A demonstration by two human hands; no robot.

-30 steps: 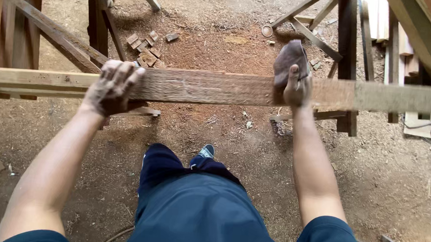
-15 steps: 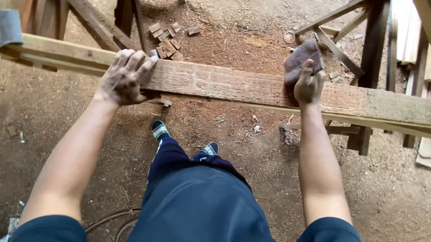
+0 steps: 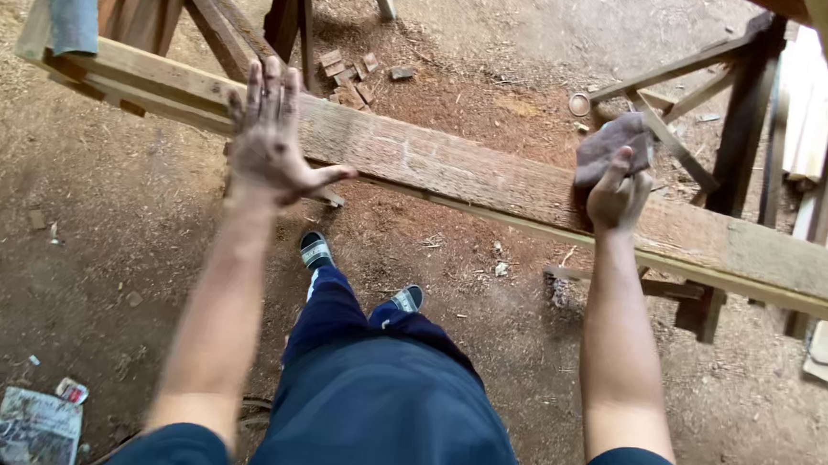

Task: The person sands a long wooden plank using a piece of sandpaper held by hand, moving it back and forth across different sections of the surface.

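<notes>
Left hand (image 3: 271,142) flat on plank (image 3: 456,173); right hand (image 3: 618,192) grips sandpaper (image 3: 606,144); dirt floor (image 3: 97,242).

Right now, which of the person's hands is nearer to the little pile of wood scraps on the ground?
Left. The left hand lies flat on the plank, with the wood scraps just beyond it. The right hand, pressing a sanding pad, is much farther along the plank.
</notes>
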